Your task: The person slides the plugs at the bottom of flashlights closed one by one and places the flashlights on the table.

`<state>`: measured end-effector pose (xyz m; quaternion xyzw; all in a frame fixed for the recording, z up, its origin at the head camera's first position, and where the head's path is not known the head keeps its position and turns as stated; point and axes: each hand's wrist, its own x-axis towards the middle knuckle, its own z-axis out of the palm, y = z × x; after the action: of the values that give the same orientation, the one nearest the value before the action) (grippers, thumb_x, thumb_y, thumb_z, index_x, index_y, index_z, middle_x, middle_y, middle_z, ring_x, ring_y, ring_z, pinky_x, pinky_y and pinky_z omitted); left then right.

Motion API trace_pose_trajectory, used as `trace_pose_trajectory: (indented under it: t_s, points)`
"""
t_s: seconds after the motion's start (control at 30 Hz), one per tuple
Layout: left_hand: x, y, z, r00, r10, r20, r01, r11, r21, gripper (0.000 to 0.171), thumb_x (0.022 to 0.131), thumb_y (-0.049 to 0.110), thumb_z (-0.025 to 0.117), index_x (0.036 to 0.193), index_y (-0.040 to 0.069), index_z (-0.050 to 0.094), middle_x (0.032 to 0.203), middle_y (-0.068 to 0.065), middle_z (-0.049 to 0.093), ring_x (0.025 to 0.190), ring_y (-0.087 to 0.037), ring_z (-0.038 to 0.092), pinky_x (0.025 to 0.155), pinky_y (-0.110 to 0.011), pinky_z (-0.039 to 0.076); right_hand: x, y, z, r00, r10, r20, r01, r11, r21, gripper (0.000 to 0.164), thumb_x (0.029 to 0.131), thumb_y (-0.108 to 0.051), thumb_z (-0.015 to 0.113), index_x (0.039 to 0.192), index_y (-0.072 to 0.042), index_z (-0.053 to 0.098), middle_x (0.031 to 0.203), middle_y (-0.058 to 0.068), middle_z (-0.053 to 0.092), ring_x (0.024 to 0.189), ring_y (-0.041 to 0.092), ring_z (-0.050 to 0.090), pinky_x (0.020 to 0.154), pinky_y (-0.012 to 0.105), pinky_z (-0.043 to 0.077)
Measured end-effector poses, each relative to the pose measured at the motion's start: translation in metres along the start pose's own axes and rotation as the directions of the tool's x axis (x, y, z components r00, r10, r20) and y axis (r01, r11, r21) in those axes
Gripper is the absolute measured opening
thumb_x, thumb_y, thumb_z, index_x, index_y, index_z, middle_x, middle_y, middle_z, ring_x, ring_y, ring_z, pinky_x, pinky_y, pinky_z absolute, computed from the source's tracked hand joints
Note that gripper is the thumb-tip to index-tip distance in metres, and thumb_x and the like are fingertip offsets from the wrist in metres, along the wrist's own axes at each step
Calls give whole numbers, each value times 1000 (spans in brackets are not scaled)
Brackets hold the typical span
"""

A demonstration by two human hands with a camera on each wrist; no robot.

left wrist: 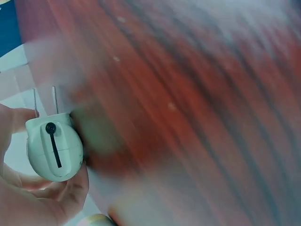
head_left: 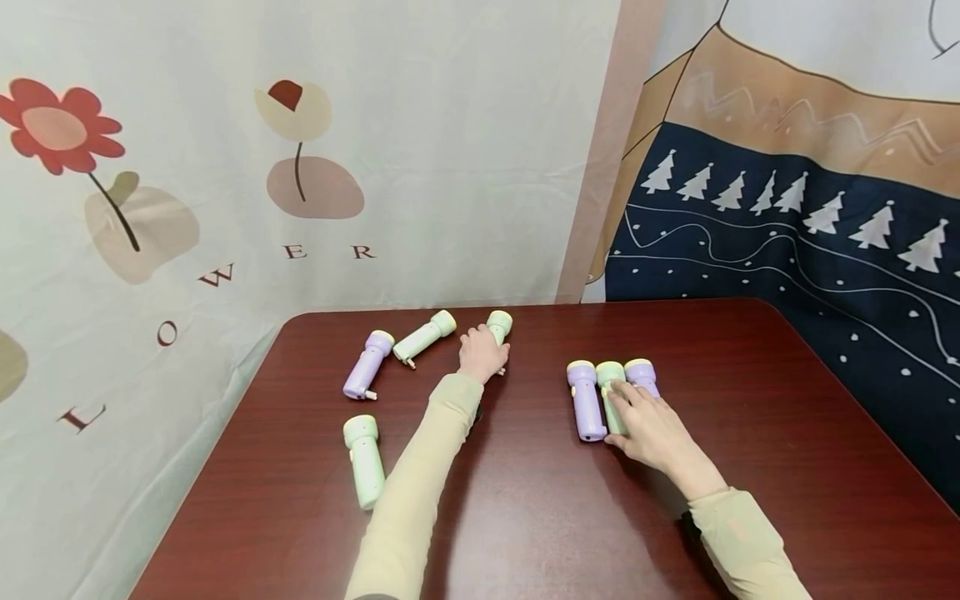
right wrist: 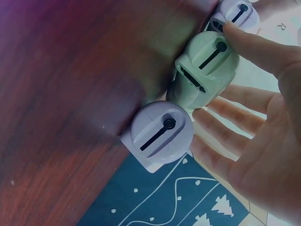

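Left hand (head_left: 483, 354): gripping a green flashlight (head_left: 499, 323), fingers and thumb wrapping its body near the tabletop's (head_left: 525, 517) far edge; whether the piece is resting on the wood is not showing clearly. Right hand (head_left: 654, 427): spreading loosely, fingers mostly straight, touching the middle green flashlight (head_left: 616, 422), which is lying between a left purple flashlight (head_left: 587, 407) and a right purple flashlight (head_left: 641, 375). Probable hazards: the gripped piece is sitting close enough to the far edge that an outward push could be sending it over; its metal prongs (left wrist: 55, 100) are jutting out and could be snagging a neighbour or bending under a careless set-down; the row's rounded bodies are lying so close that a sideways nudge from the right hand could be rolling them askew. Appearance of the gripped piece: pale green casing, broader head, rounded tail bearing a black slot ending in a dark dot, two thin prongs projecting from one side. The middle piece is showing similar green, a dark recess, no prongs projecting.
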<state>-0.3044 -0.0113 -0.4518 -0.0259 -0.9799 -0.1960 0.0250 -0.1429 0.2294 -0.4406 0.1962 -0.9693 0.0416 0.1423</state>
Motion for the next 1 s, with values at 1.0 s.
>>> trace_pose_trajectory:
  t_s: [1.0]
  points:
    - [-5,-7,-12,998,-57,19,60,980,-190,31,82,30,61,94,2,55,94,-18,59,87,-33,60,72,-39,50,0,0,-2,1000,16,25,-16,1000,8,64,65,-30,80,115,3,59,122,19,54,109,35,53,84,51,46]
